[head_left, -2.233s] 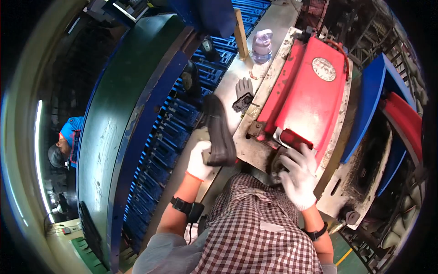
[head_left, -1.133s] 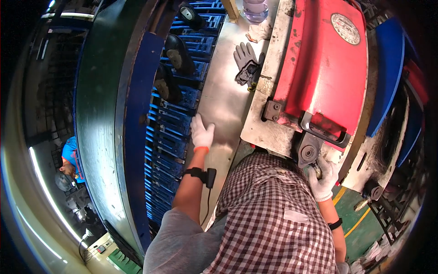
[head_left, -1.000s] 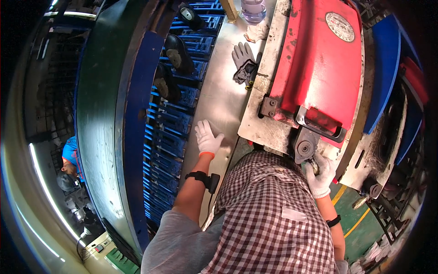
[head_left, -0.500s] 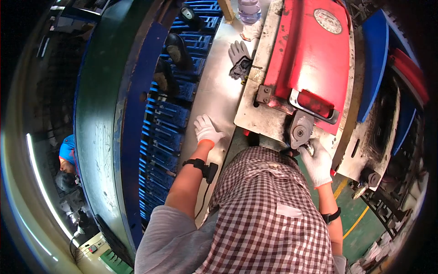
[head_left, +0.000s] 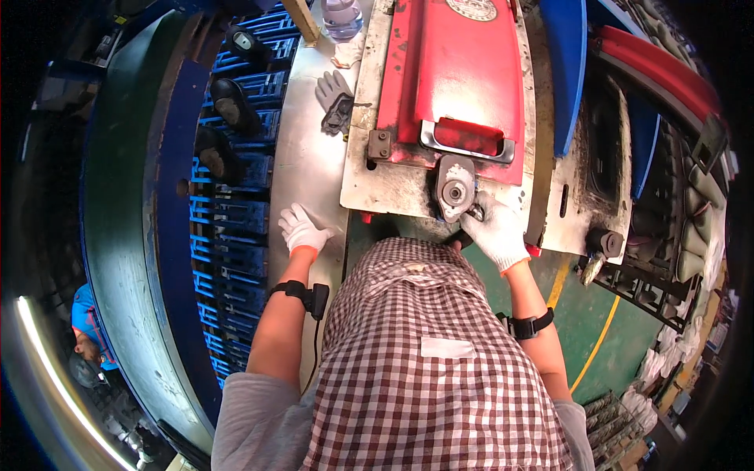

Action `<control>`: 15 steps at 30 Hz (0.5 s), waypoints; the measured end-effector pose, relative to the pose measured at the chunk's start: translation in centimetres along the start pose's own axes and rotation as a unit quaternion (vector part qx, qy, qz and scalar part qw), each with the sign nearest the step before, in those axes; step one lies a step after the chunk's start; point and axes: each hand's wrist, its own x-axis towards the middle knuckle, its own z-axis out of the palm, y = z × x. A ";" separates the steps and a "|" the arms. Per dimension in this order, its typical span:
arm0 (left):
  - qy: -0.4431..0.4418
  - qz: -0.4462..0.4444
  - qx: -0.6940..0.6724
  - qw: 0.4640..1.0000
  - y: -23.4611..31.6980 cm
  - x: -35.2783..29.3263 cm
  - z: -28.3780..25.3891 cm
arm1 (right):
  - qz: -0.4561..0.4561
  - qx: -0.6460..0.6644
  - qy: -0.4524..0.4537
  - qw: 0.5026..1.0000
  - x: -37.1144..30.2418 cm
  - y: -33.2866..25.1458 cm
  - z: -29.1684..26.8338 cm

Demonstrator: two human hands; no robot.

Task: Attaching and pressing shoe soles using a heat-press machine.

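Note:
My left hand [head_left: 302,229], in a white glove with an orange cuff, lies with fingers spread on a bare metal ledge [head_left: 302,177]. Beside the grey metal latch plate [head_left: 455,188], my right hand [head_left: 498,231], gloved the same way, has its fingers curled round a small metal lever [head_left: 476,211], mostly hidden by the glove. That plate sits at the near end of a red machine cover [head_left: 459,67], just below a dark loop handle [head_left: 503,151]. The cover is down on a stained pale base plate [head_left: 393,188].
A crumpled grey glove [head_left: 333,88] and a clear bottle [head_left: 342,19] lie farther up the ledge. Left of it, black shoes [head_left: 234,106] stand on a blue slatted rack [head_left: 248,216]. A second machine [head_left: 577,204] is at right. Another person [head_left: 86,314] is far left.
The whole view has shifted, so machine, ledge and hands appear farther left and higher. My left hand still rests on the ledge. My right hand stays at the lever, wrapped more over it.

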 end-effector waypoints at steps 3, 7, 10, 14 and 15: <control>0.003 -0.001 -0.004 1.000 -0.2 -0.2 0.1 | 0.006 0.010 0.003 1.000 0.0 0.0 0.1; 0.013 -0.002 -0.006 1.000 -0.9 -0.4 0.3 | 0.005 -0.013 0.006 1.000 -0.3 -0.3 0.3; 0.035 0.012 -0.010 0.999 -0.8 -0.5 0.9 | 0.018 -0.034 0.029 0.999 -0.5 -0.5 0.3; 0.070 0.047 -0.015 0.996 -1.4 -0.9 1.5 | 0.025 -0.055 0.026 0.998 -0.4 -0.6 0.3; 0.078 0.047 -0.023 0.996 -1.1 -1.3 1.2 | 0.024 -0.055 0.024 0.998 -0.3 -0.5 0.4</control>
